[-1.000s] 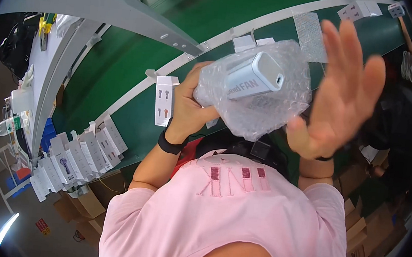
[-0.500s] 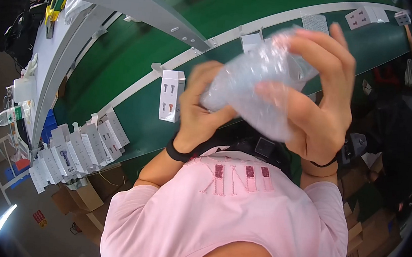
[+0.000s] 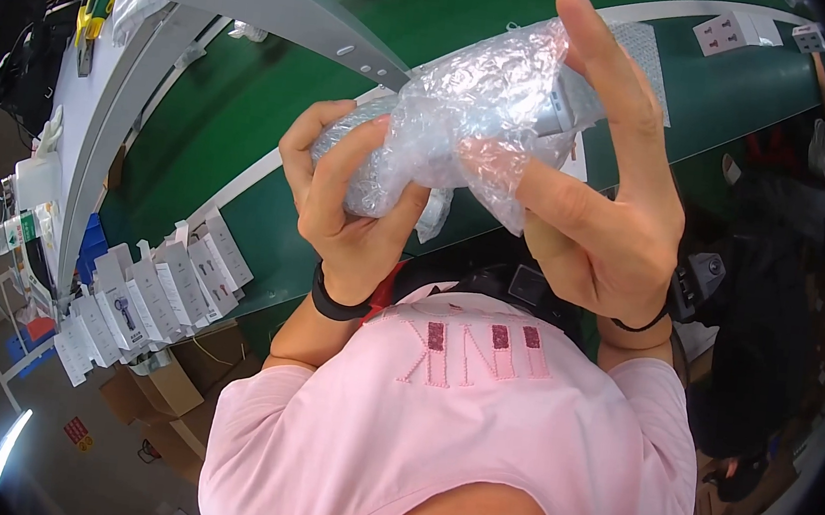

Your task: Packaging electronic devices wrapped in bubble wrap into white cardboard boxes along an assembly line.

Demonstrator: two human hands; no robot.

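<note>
A bundle of clear bubble wrap (image 3: 450,91) is held up in front of my chest, above the bench edge. Inside it is a rounded pale blue or silvery device (image 3: 555,114), whose end shows at the wrap's open right side; the rest is blurred by the plastic. My left hand (image 3: 349,236) is closed round the left end of the bundle, fingers over the far side and thumb underneath. At the right end, my right hand (image 3: 617,229) pinches the loose wrap between thumb and fingers, its index finger stretched upward.
White printed boxes (image 3: 163,292) stand in a row along the green bench (image 3: 277,253) on the left. A grey metal beam (image 3: 288,8) crosses beyond my hands. At far right are a bubble wrap sheet (image 3: 651,66) and another box (image 3: 737,36).
My left hand has shifted left, and the bundle has turned, so the device's end now shows at the right. The white box beside my left hand is no longer visible.
</note>
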